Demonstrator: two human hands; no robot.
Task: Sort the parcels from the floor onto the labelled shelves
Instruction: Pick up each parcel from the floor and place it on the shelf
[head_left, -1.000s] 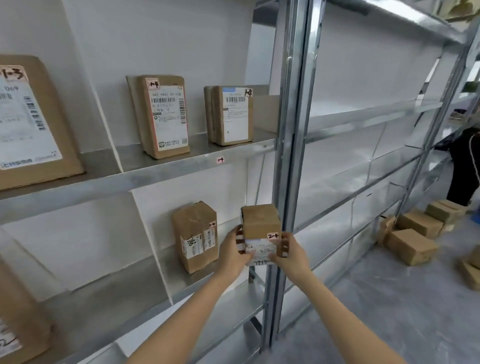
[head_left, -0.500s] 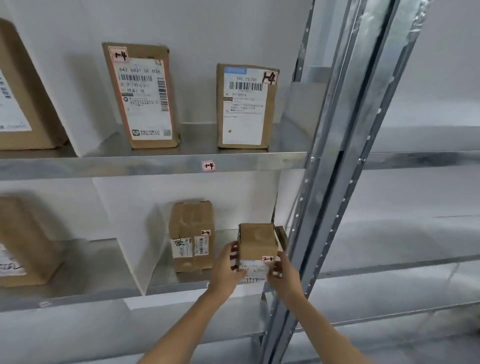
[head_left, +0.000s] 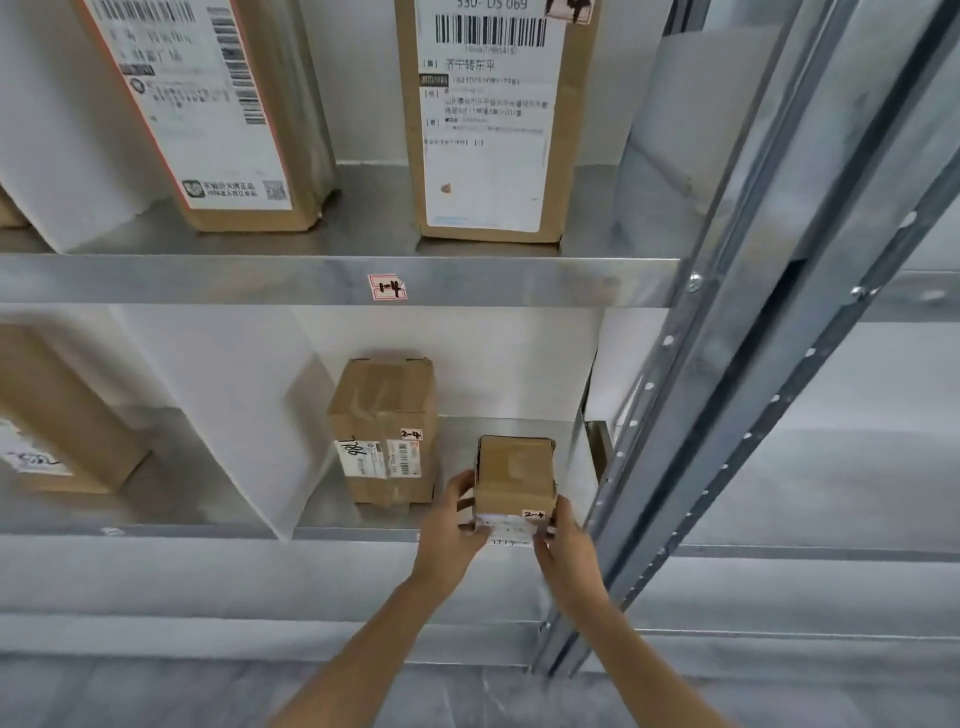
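Observation:
A small brown parcel (head_left: 514, 475) with a "2-4" tag sits at the front of the lower metal shelf (head_left: 358, 532), in the right-hand bay. My left hand (head_left: 454, 514) grips its left side and my right hand (head_left: 563, 540) grips its lower right corner. Just to its left stands a taller taped parcel (head_left: 384, 431), also tagged "2-4". The two parcels are a small gap apart.
The shelf above carries a "1-4" sticker (head_left: 387, 287) and two tall labelled parcels (head_left: 488, 119) (head_left: 208, 109). A white divider (head_left: 234, 415) closes the bay on the left, with another parcel (head_left: 57, 415) beyond it. A slanted steel upright (head_left: 727, 364) stands close on the right.
Both hands have carried the small parcel forward and down onto the lower shelf beside the taller one. The view has moved much closer to the rack.

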